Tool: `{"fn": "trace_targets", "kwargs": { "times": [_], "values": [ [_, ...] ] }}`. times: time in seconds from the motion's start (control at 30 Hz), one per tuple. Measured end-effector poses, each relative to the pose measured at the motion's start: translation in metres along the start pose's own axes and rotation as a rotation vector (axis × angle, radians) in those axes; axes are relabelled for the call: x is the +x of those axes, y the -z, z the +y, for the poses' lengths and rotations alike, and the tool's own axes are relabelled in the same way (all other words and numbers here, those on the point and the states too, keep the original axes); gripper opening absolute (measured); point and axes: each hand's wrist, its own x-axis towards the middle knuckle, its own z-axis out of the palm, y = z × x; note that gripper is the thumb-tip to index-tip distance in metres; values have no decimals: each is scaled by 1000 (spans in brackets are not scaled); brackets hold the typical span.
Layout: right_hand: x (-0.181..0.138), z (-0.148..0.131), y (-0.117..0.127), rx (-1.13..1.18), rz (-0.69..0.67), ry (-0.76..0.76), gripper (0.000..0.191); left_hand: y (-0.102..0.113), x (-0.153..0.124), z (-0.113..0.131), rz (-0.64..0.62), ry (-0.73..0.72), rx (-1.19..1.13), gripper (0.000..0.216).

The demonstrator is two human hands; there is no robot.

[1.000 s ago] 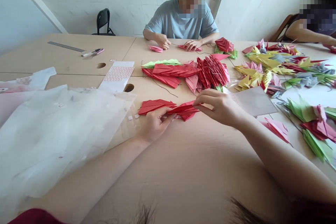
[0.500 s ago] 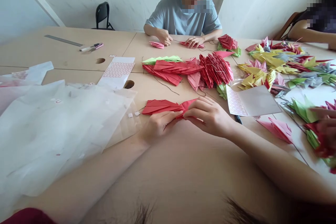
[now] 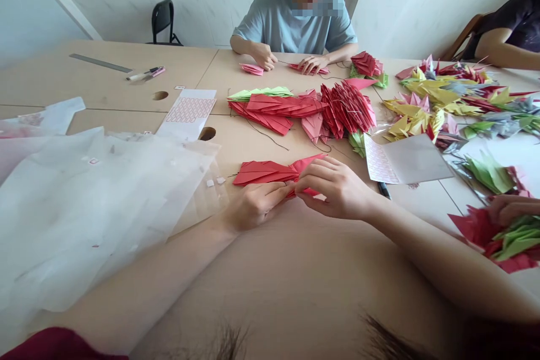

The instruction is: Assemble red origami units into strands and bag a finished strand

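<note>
A bundle of folded red paper cranes (image 3: 266, 172), strung on a dark thread, lies on the table in front of me. At its right end my left hand (image 3: 258, 202) pinches the folded red paper, thumb and fingers pressed together. My right hand (image 3: 331, 187) is closed on the same paper from the right, its fingertips meeting those of the left hand. The exact fold between the fingertips is hidden. Just beyond my hands lie more strung red paper pieces (image 3: 287, 106), a stacked red bundle (image 3: 348, 109) and a light green strip (image 3: 261, 93).
Translucent plastic bags (image 3: 105, 197) cover the left side. Printed label sheets (image 3: 189, 112) and a folded one (image 3: 407, 160) lie nearby. A person in blue (image 3: 295, 28) works opposite. At right, another person's hand (image 3: 517, 208) holds red and green paper beside a colourful pile (image 3: 439, 93).
My hands stay pinched at the red paper, which has shifted slightly right. At the right, a co-worker's hand has moved with red and green paper, and the pink piece there is no longer visible.
</note>
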Motion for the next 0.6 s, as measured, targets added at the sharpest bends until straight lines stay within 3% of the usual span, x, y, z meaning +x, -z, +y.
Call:
{"fn": "trace_targets", "kwargs": {
  "times": [0.2, 0.4, 0.6],
  "values": [
    [-2, 15, 9, 117, 10, -10, 7, 1, -2, -1, 79, -21, 36, 36],
    [-6, 29, 20, 114, 28, -81, 7, 6, 0, -2, 70, 128, -25, 26],
    [-10, 39, 23, 128, 8, -110, 7, 9, 4, -2, 126, 121, -59, 23]
  ]
}}
